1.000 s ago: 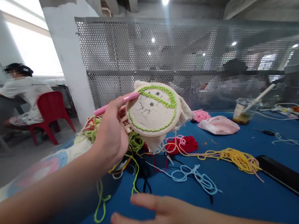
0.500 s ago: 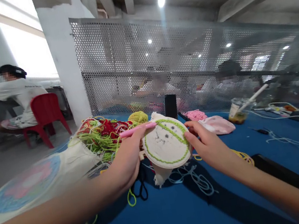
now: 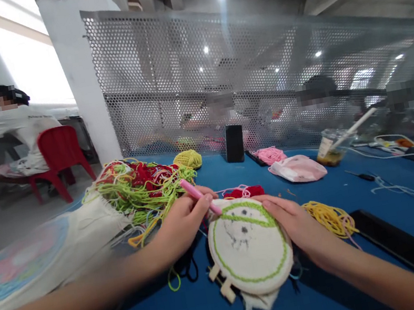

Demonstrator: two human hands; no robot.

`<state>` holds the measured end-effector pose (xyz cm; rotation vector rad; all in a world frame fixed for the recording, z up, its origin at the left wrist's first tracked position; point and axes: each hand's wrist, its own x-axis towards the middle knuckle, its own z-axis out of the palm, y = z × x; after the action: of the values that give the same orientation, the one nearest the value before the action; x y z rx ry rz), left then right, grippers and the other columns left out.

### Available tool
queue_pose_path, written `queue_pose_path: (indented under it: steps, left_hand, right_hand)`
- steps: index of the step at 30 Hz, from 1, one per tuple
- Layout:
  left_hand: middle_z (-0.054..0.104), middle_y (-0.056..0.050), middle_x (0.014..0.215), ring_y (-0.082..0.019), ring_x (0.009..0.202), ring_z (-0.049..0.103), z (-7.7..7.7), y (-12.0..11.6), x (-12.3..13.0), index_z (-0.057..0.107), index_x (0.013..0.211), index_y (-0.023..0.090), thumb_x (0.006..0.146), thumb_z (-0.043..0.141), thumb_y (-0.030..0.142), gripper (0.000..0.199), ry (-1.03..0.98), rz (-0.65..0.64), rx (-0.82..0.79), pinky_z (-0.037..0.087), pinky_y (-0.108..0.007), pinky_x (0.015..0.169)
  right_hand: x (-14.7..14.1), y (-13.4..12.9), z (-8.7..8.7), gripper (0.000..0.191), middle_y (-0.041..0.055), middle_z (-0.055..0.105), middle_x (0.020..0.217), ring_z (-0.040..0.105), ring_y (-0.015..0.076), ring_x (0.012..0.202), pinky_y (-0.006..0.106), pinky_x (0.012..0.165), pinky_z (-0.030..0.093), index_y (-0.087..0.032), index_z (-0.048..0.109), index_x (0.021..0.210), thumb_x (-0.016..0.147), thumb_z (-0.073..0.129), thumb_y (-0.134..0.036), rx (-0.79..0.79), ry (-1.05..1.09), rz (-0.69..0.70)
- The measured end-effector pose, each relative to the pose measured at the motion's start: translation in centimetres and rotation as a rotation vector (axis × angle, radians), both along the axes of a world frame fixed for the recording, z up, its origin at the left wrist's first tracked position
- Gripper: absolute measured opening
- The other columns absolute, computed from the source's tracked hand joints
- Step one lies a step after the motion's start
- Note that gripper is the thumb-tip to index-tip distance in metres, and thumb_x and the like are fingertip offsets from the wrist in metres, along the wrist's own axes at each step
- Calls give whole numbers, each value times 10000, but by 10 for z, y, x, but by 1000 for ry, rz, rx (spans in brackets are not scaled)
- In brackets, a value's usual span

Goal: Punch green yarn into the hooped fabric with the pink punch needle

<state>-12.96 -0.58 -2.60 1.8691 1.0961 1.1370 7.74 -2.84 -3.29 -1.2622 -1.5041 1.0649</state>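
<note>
My left hand [image 3: 191, 214] is closed around a pink punch needle [image 3: 196, 193], whose tip end meets the upper left of the hooped cloth. The embroidery hoop [image 3: 253, 253] holds white cloth with a green yarn outline, a thick green band across the top and grey smudges. Its wooden screw clamp [image 3: 222, 283] points to the lower left. My right hand [image 3: 293, 220] grips the hoop's right rim, thumb on the front and the other fingers largely hidden behind. Loose cloth [image 3: 260, 300] hangs below the hoop.
Left lie a tangled yarn heap [image 3: 135, 183] and a cloth with a coloured design [image 3: 24, 256]. A yellow yarn ball [image 3: 187, 159], a phone [image 3: 234, 143], a pink bag [image 3: 298, 169] and a drink cup [image 3: 328, 148] stand behind. Yellow yarn [image 3: 328, 216] and a long black object [image 3: 412, 252] are right.
The hoop has come down and closer, turning so its clamp points lower left. Both hands moved with it. The punch needle went from nearly level to slanting down toward the cloth.
</note>
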Motion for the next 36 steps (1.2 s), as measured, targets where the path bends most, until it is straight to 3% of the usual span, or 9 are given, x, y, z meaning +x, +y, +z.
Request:
queue_pose_path:
  steps: [6, 9, 12, 18, 24, 36]
  left_hand:
    - [477, 47, 604, -85, 478, 449, -18, -14, 8, 486, 860, 182, 862, 368, 352, 207, 16, -93, -106, 379, -198, 461]
    - [501, 26, 719, -81, 525, 488, -20, -11, 9, 488, 846, 177, 836, 431, 346, 178, 43, -164, -140, 417, -201, 493]
    - [507, 14, 808, -74, 540, 504, -20, -9, 9, 489, 820, 181, 809, 486, 338, 157, 57, -155, -147, 420, -196, 491]
    - [477, 46, 569, -97, 490, 497, -22, -9, 5, 478, 804, 181, 828, 450, 342, 165, -7, -136, -185, 402, -205, 465]
    - [495, 27, 593, -91, 459, 469, -21, -8, 3, 519, 759, 162, 821, 450, 321, 184, 28, 0, -122, 369, -205, 425]
    - [476, 60, 571, -76, 445, 466, -22, -9, 3, 445, 779, 198, 833, 448, 268, 89, -126, 29, -78, 368, -183, 411]
  right_hand:
    - [11, 1, -9, 274, 37, 629, 968, 569, 170, 835, 297, 734, 431, -208, 581, 986, 839, 380, -321, 49, -186, 52]
    - [15, 2, -14, 277, 54, 623, 998, 557, 181, 882, 309, 773, 410, -181, 586, 971, 839, 373, -300, 40, -205, 35]
    - [17, 0, -17, 279, 58, 621, 1014, 551, 182, 897, 316, 796, 393, -173, 585, 965, 846, 362, -291, 21, -191, 34]
    - [18, 0, -20, 265, 31, 636, 945, 559, 163, 836, 286, 727, 402, -194, 591, 933, 863, 350, -281, 25, -197, 70]
    - [18, 1, -22, 313, 17, 639, 945, 568, 142, 775, 269, 688, 406, -223, 591, 1012, 889, 305, -260, 22, -184, 149]
    - [19, 0, -20, 310, 13, 635, 974, 571, 146, 807, 266, 691, 407, -235, 596, 1028, 887, 321, -244, 18, -189, 128]
